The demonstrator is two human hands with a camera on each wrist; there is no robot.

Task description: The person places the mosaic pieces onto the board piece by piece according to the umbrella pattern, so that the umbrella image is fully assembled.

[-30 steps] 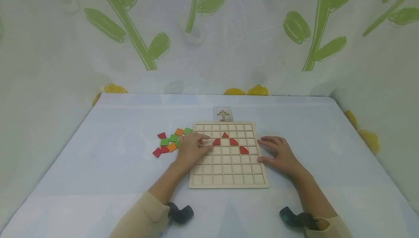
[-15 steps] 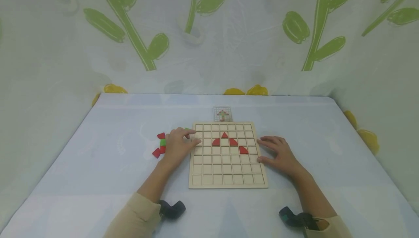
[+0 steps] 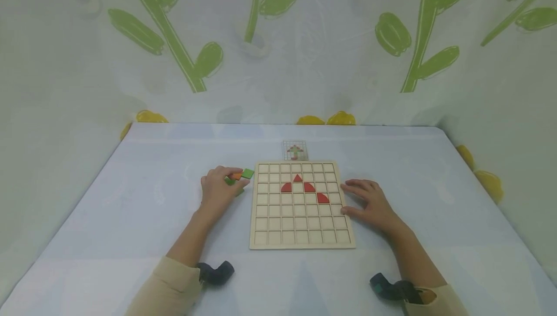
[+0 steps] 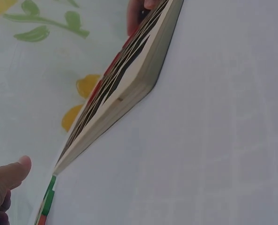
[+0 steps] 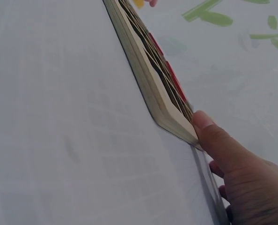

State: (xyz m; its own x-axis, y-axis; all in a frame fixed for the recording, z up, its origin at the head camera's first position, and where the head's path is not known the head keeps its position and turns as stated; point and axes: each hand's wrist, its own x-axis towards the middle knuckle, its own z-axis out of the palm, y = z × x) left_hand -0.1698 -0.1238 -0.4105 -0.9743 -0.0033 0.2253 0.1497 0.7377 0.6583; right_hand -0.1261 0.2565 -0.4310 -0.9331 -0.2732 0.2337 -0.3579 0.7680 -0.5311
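My left hand [image 3: 216, 188] is over the loose wooden tiles left of the board, thumb and fingers apart, nothing gripped between them. A green square tile [image 3: 247, 174] and part of an orange tile [image 3: 237, 176] show by its fingertips; the hand hides the red tiles there. On the pale wooden grid board [image 3: 302, 223] lie a red triangle tile [image 3: 298, 178] and three red quarter-round tiles [image 3: 323, 198]. My right hand [image 3: 370, 205] touches the board's right edge with spread fingers and thumb; in the right wrist view the thumb [image 5: 218, 143] rests at a board corner.
A small pattern card [image 3: 294, 150] with a printed grid and a red and green figure lies just behind the board. The white table [image 3: 130, 200] extends around it, and a wall covering with green leaves [image 3: 135, 31] rises behind.
My left hand has moved left, from above the board to the loose tiles, uncovering the board's left columns. The right hand stays at the board's edge, and the board's red tiles are unchanged.
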